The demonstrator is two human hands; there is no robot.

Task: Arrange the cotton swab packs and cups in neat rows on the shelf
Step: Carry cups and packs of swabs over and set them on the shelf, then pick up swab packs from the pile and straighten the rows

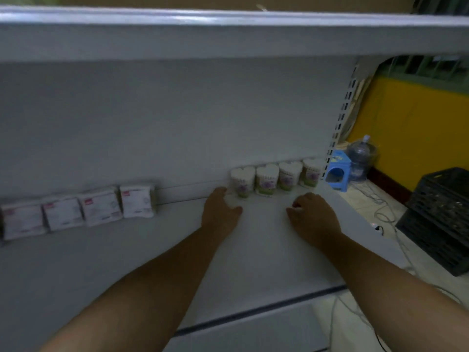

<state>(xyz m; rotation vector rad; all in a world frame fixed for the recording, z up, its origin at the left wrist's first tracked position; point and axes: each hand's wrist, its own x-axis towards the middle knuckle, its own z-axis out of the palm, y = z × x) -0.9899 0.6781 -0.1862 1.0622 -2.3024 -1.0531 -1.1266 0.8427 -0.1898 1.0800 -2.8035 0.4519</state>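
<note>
We see a dim, bluish-grey scene. The strongest light sits at twelve o'clock, where the front lip of the white metal upper shelf [228, 20] carries a pale streak of glare. Below it the plain white back panel [177, 118] lies in even shade. At three o'clock the yellow painted wall [411, 128] looks brighter. Motion blur softens everything: we cannot read the print on the flat white cotton swab packs [76, 212] at nine o'clock, nor on the heart-topped cups of white cotton swabs [276, 179] just above centre. The straight shelf edges bow near the borders.
</note>
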